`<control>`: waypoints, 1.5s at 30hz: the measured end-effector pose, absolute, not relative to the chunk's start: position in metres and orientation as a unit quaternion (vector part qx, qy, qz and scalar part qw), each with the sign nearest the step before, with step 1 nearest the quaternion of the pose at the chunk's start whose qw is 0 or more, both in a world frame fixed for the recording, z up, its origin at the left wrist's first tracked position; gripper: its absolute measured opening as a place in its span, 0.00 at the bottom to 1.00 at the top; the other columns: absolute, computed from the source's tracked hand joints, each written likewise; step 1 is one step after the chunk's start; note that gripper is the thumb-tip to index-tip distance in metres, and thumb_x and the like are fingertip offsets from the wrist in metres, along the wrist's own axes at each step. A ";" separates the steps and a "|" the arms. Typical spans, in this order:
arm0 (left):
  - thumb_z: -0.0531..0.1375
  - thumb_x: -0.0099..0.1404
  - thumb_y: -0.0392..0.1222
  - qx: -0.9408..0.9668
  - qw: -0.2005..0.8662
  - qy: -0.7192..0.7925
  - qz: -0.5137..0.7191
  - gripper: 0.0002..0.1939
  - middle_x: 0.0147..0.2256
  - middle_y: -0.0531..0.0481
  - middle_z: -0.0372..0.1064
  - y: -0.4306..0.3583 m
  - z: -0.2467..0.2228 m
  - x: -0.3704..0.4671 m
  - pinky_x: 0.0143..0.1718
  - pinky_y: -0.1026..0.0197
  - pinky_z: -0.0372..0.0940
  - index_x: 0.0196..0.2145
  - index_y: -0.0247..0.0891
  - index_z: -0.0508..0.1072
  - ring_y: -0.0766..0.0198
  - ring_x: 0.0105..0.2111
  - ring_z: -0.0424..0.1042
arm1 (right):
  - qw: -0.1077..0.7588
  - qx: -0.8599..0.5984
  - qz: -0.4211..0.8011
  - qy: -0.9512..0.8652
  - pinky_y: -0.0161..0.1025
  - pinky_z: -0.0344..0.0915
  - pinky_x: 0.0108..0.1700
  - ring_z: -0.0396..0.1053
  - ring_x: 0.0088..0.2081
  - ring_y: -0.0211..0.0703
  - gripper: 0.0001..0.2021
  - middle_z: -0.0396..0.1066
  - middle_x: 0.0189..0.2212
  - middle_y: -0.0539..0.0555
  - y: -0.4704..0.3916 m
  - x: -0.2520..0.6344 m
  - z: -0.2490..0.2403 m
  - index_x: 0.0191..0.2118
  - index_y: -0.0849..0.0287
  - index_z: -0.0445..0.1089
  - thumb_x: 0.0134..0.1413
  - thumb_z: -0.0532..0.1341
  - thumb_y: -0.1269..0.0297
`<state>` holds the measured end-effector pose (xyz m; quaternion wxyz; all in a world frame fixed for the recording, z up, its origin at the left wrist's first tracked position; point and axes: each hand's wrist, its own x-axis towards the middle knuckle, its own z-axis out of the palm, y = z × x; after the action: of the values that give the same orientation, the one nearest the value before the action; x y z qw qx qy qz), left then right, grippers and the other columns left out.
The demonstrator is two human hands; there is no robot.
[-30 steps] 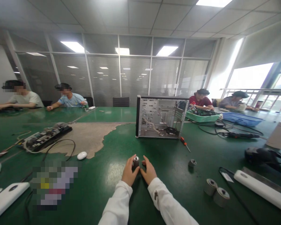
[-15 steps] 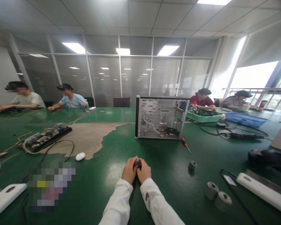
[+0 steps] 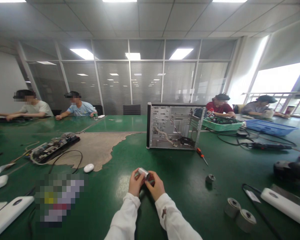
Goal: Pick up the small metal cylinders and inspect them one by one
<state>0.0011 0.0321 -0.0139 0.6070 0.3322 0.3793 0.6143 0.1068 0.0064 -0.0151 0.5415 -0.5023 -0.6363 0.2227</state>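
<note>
Two hands, one cylinder. My left hand (image 3: 135, 182) holds the cylinder (image 3: 143, 172) toward its left end, and my right hand (image 3: 157, 185) grips it near the right end; the fingers of both are narrow around it. It lies tilted, bright side showing, at the middle of the near desk (image 3: 180, 176), well apart from the case (image 3: 175, 126) beyond. Compared with a second ago, when it stood upright within my left fingers and my right hand was apart from it, both hands have met on it and tipped it over. From this I judge the handling to be two-handed, the side now presented rather than the end. Whether it clears the desk I cannot tell. At right, none in hand: screwdriver (image 3: 202, 156), loose cylinder (image 3: 210, 179), paired cylinders (image 3: 246, 221).
</note>
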 end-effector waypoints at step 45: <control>0.48 0.54 0.57 0.161 0.850 0.201 0.460 0.30 0.26 0.40 0.69 0.017 0.012 -0.007 0.25 0.65 0.64 0.36 0.22 0.67 0.66 0.23 0.67 | 0.610 -0.503 0.287 -0.541 0.33 0.62 0.26 0.64 0.27 0.37 0.13 0.66 0.26 0.51 0.014 0.110 -0.023 0.36 0.60 0.63 0.39 0.54 0.66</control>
<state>-0.0071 0.0166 0.0115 0.8496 0.1611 0.2013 0.4601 0.1100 0.0140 -0.0232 0.6101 -0.5026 -0.5412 0.2868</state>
